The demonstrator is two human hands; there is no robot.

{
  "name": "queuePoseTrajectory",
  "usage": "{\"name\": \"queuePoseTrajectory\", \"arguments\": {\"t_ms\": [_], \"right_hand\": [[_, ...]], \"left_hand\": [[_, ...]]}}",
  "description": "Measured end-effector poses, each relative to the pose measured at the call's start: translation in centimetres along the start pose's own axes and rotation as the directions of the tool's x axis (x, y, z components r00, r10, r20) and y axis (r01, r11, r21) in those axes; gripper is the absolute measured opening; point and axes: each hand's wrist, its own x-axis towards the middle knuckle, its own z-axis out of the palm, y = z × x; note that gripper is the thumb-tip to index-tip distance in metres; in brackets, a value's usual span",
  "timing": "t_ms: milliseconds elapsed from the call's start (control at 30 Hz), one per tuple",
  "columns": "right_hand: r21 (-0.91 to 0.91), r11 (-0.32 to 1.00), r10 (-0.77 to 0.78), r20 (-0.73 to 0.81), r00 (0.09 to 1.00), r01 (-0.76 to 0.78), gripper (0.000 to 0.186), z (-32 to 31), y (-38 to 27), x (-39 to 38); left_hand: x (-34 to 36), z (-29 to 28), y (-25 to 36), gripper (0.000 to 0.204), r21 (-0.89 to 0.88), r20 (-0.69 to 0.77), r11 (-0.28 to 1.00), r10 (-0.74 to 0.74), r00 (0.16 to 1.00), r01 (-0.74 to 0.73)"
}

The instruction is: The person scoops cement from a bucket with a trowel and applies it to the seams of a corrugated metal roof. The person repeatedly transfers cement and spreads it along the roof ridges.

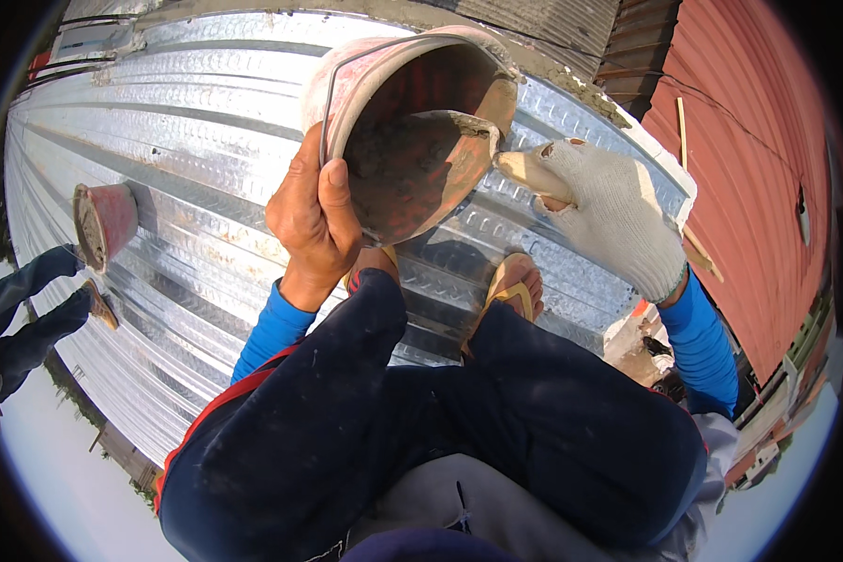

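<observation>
A red, mortar-smeared bucket (318, 80) is tipped over in front of me, its mouth turned toward me. Bare, my left hand (314, 206) grips its rim and wire handle, thumb on the outside edge. Inside the bucket reaches a trowel (473, 124), its blade coated with wet grey mortar (384, 155). In a worn white knit glove, my right hand (609, 201) is closed round the trowel's handle, with a thumb poking through the glove. The lower part of the trowel blade is hidden in the mortar.
I squat on a ribbed metal roof (187, 140) in flip-flops (510, 295). At the left another person's legs (28, 314) stand beside a second red bucket (112, 220) holding mortar. A red corrugated roof (749, 159) lies to the right, past the metal sheet's edge (665, 169).
</observation>
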Motion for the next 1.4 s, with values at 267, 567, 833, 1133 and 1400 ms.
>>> {"name": "queuePoseTrajectory", "arguments": {"t_ms": [267,567,833,1133,1400], "right_hand": [[0.255,0.955,0.143,0.059,0.988,-0.154,0.041,1.7,0.1,-1.1],[0.376,0.916,0.153,-0.013,0.988,-0.137,0.044,6.3,-2.7,-4.5],[0.598,0.801,0.16,-0.198,0.967,-0.01,0.05,10.9,-6.3,-4.2],[0.762,0.632,0.243,-0.026,0.97,-0.138,0.054,8.0,-6.6,-3.4],[0.842,0.229,0.264,0.43,0.863,-0.489,0.052,4.1,-1.2,-3.4]], "left_hand": [[-0.4,-0.6,-0.5,0.04,0.016,0.031,0.996,-0.089,0.996,0.089],[0.0,0.1,-0.4,0.047,-0.038,-0.038,0.985,-0.172,0.984,0.17],[1.0,0.3,-1.2,0.044,-0.085,-0.162,0.963,-0.266,0.95,0.255],[1.3,1.1,-0.4,0.041,-0.041,-0.161,0.971,-0.237,0.958,0.234],[2.7,0.4,-1.2,0.043,-0.058,-0.164,0.955,-0.296,0.941,0.29]]}}
